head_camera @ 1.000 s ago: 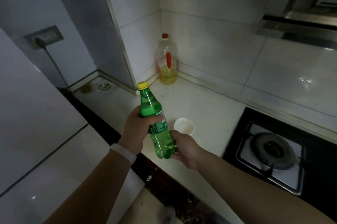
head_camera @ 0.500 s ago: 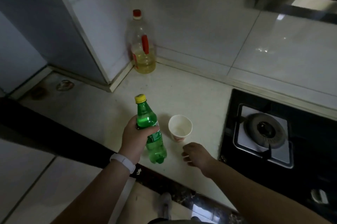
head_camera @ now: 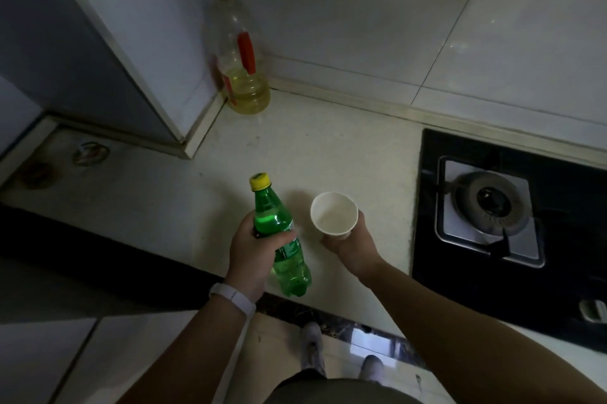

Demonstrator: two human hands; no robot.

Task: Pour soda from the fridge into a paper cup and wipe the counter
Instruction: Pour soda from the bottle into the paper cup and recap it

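A green soda bottle [head_camera: 279, 232] with a yellow cap still on is held upright over the pale counter [head_camera: 157, 199], close to its front edge. My left hand [head_camera: 253, 252] grips it around the middle; a white band sits on that wrist. Just to the right, a white paper cup [head_camera: 334, 213] with nothing visible inside is held by my right hand [head_camera: 348, 241], whose fingers wrap its lower part from the right and below. Bottle and cup are a short gap apart.
An oil bottle [head_camera: 239, 55] with a red cap stands in the back corner against the tiled wall. A black gas hob [head_camera: 492, 206] lies at the right. Two small round objects [head_camera: 90, 152] lie on the counter's far left. Floor and my shoes show below.
My right hand left the bottle's base, moved right and took hold of the paper cup. My left hand kept the bottle. The view tilted down toward the counter.
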